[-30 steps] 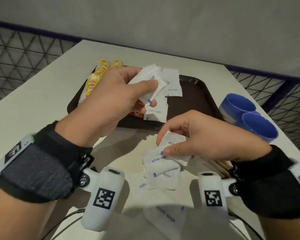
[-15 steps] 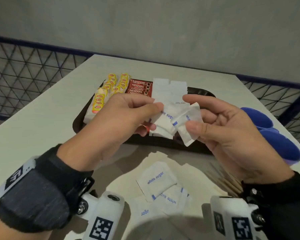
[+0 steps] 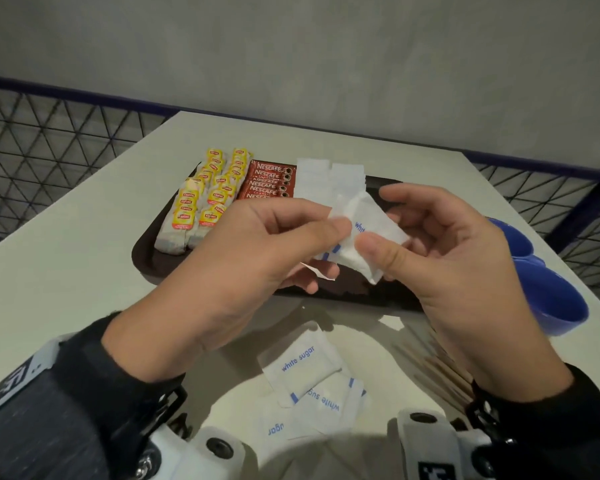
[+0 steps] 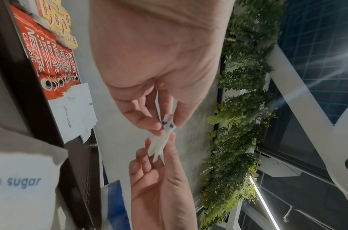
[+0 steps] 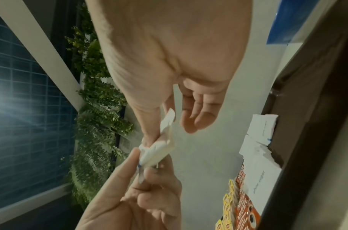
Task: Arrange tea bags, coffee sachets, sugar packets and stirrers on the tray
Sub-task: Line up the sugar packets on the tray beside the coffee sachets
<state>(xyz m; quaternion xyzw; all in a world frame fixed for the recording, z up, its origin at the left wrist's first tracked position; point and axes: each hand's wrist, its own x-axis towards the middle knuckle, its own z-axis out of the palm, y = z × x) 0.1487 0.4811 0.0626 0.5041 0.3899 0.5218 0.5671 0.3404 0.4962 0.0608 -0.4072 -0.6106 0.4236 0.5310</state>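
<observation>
Both hands meet above the near edge of the dark brown tray (image 3: 146,261). My left hand (image 3: 323,244) pinches a small stack of white sugar packets (image 3: 364,244) between thumb and fingers, and my right hand (image 3: 374,251) pinches the same stack from the other side. On the tray lie two rows of yellow tea bags (image 3: 205,199), red Nescafe coffee sachets (image 3: 269,180) and white sugar packets (image 3: 326,181). More sugar packets (image 3: 305,368) lie loose on the table near me. Wooden stirrers (image 3: 437,372) lie under my right wrist. The wrist views show the pinched packets (image 4: 161,140) (image 5: 159,147) edge on.
Two blue cups (image 3: 548,285) stand at the table's right edge beside the tray. The white table (image 3: 66,271) is ringed by a black mesh railing (image 3: 49,157), with a grey wall behind.
My right hand picked a sugar packet off the table, lifted it and joined it to the stack in my left hand. Both hands now hold the stack together over the tray's near edge.
</observation>
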